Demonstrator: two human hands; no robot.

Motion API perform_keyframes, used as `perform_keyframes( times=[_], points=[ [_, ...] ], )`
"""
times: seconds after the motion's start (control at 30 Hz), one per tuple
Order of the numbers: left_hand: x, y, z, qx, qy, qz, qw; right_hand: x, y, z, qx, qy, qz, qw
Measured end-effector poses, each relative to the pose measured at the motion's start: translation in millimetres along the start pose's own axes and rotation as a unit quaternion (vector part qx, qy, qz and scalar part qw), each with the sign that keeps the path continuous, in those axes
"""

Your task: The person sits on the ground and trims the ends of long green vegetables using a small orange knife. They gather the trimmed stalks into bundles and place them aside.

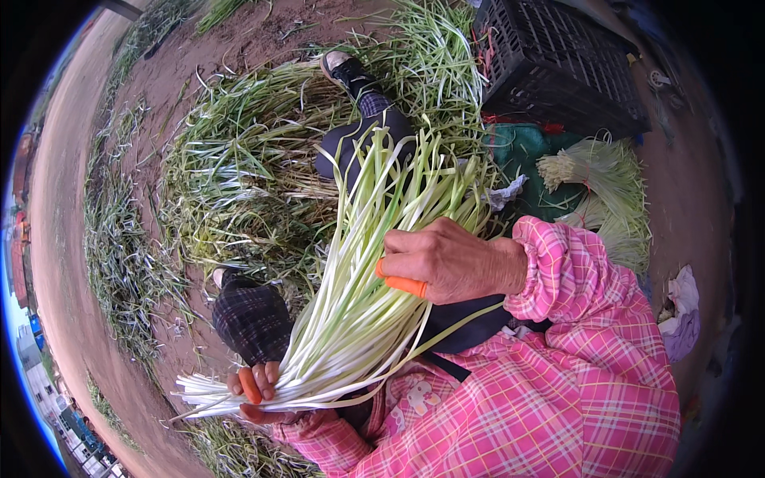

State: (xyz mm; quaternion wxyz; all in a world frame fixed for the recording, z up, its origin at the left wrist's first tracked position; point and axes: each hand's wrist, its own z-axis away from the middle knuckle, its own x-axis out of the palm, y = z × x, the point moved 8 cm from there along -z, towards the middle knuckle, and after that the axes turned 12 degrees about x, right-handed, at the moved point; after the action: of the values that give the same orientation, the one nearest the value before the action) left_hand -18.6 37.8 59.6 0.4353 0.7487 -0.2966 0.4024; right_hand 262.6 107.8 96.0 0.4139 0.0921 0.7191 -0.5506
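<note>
A long, loose bunch of blanched garlic chives (358, 305), white at the stems and pale yellow-green at the leaves, lies slantwise across my lap. My left hand (257, 388) is wrapped around the white stem ends, with an orange cover on one finger. Farther up the bunch, my right hand (442, 260) is curled closed against the leaves, also wearing orange finger covers. Its fingertips are partly hidden, so how many leaves they pinch cannot be seen. One long leaf (463, 325) sticks out sideways below the right hand.
Discarded green leaves (239, 179) are heaped around my feet. A black plastic crate (562, 71) stands at upper right, beside a green woven sack (508, 143). Tied chive bundles (615, 197) lie to my right, near a crumpled white and purple bag (681, 316).
</note>
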Motion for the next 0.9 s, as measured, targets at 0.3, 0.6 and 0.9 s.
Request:
perform_keyframes(
  times=[0.3,0.6,0.9],
  points=[
    [5.3,-2.8,0.8,0.004,-0.025,0.016,1.0,53.7,-25.1,-23.8,-0.049,-0.084,0.073,0.993],
    [11.8,-4.0,2.8,-0.001,-0.014,0.003,1.0,58.4,-33.3,-32.3,-0.056,-0.117,-0.017,0.991],
    [24.6,-11.7,3.9,-0.054,-0.041,-0.088,0.994,64.0,-53.8,-32.8,-0.081,-0.143,0.032,0.986]
  ],
)
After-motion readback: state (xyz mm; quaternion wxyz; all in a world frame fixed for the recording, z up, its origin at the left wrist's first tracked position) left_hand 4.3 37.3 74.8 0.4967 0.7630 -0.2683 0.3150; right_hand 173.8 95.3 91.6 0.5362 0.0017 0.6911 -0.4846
